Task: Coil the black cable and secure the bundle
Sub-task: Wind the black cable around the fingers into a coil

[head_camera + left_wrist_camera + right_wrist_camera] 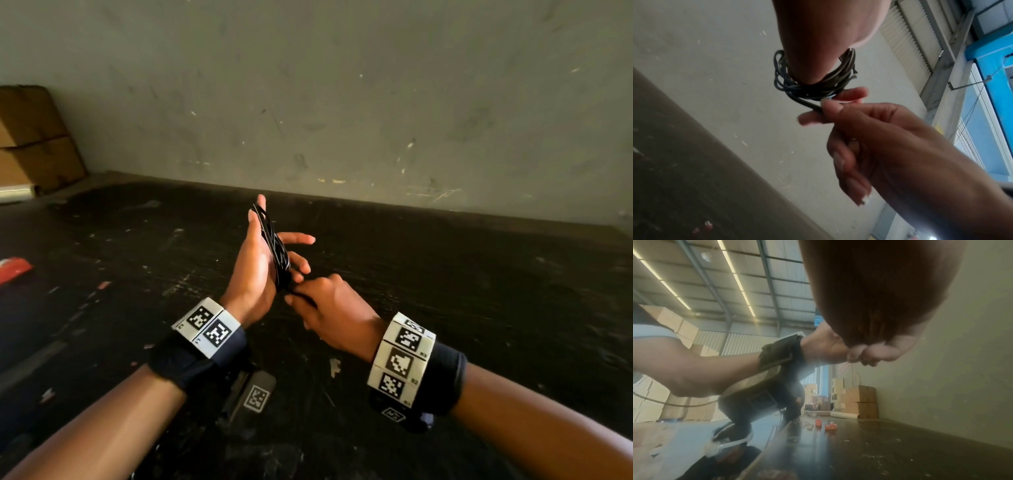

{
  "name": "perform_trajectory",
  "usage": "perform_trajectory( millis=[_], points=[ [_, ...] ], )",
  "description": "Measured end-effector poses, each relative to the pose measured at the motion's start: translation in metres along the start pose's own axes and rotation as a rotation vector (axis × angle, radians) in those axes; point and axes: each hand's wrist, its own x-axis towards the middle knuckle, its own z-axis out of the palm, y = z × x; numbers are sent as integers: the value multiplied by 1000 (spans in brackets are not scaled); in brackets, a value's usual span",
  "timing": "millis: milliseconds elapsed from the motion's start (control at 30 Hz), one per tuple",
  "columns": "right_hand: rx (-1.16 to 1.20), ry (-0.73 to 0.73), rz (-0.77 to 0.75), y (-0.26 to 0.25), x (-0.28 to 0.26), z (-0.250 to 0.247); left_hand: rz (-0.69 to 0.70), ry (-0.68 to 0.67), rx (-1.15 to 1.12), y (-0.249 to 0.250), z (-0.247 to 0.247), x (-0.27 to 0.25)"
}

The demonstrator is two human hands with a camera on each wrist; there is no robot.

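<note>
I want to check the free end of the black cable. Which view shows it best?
Left wrist: the right hand pinches the cable end below the coil. Head view hides it between both hands; right wrist shows no cable.

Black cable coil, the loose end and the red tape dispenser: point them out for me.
black cable coil [807,87], left wrist view, strands wrapped under the left hand.
loose end [809,104], left wrist view, strand entering the right hand's pinch.
red tape dispenser [830,427], right wrist view, its body.

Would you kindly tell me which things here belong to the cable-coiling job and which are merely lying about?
Part of the job:
- black cable, looped around the left hand
- right hand, pinching the cable's free end

Just lying about:
- cardboard boxes
- red object on the dark table
</note>
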Motion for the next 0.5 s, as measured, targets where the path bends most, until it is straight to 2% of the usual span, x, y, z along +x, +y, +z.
perform_trajectory(
  millis=[167, 233, 400, 500],
  points=[
    [-45, 119, -29, 7, -1, 7, -9, 71, 20, -10, 5, 0],
    [-133, 144, -72, 9, -2, 6, -37, 86, 40, -16, 4, 0],
    [-416, 186, -371, 13, -9, -2, -211, 80, 82, -26, 0, -8],
    [-530, 223, -476, 17, -9, -5, -318, 52, 79, -29, 2, -14]
  ],
)
